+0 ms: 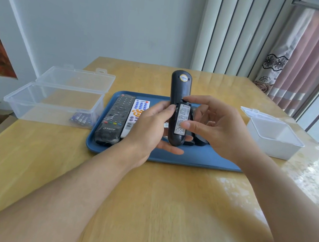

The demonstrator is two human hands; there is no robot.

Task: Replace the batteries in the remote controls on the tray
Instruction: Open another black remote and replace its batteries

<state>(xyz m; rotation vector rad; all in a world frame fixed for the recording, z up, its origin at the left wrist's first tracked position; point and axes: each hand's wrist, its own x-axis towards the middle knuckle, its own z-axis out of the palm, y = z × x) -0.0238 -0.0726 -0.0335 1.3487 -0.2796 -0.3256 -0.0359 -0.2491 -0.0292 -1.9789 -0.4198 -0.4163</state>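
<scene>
- The left hand (149,125) is gripping a black remote control (180,95) from its left side, thumb lying along the edge and fingers curling underneath, holding it back side up above the blue tray (200,158).
- The right hand (213,127) is pinching the remote's battery cover (182,118), with the thumb pressing on the printed label and the index finger curling over the cover's top edge.
- A round yellow sticker (183,78) is showing near the far end of the held remote.
- A long black remote (113,118) wrapped in clear film is lying on the left part of the tray, and a white remote (135,115) with orange and blue buttons is lying just beside it, partly hidden by the left hand.
- Another dark remote (200,140) is lying on the tray behind the hands, mostly hidden.
- An open clear plastic box (53,103) is sitting left of the tray, holding several batteries (81,118) in its near right corner.
- A smaller open white box (274,138) is sitting on the wooden table (152,202), right of the tray.
</scene>
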